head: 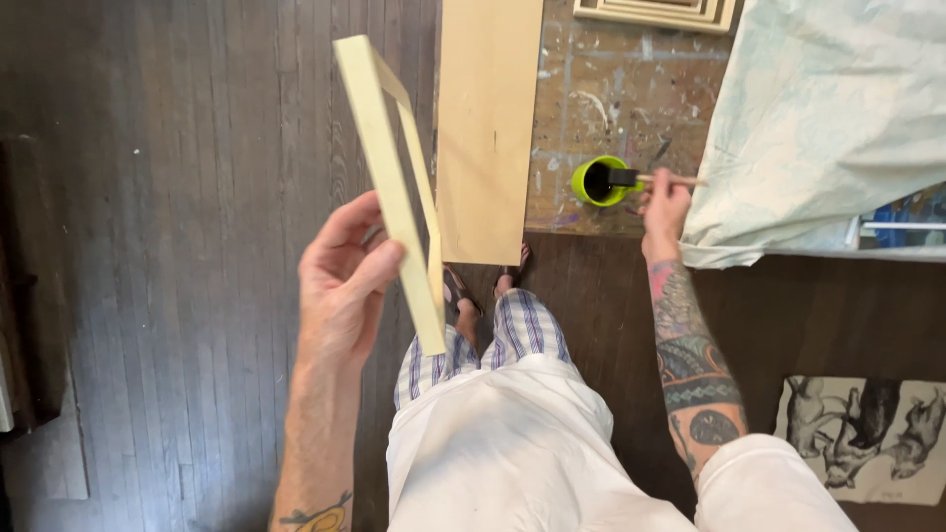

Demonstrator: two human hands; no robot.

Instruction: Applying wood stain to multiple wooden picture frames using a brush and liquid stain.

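The left hand [340, 281] grips a pale, smooth wooden frame [391, 187], thumb and fingers pinching its lower rail, tilted edge-on. The right hand [665, 205] clasps a foam brush [641, 178] by its thin wooden handle, the black head dipped in a round lime-green cup [597, 181] on the paint-spattered surface [616, 89], beside a flat plywood board [488, 128]

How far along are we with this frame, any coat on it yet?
Nothing looks coated: the wooden frame in the left hand is bare and pale. In hand: the right hand dips a foam brush into the green cup of dark liquid. All visible frame faces remain to be done.
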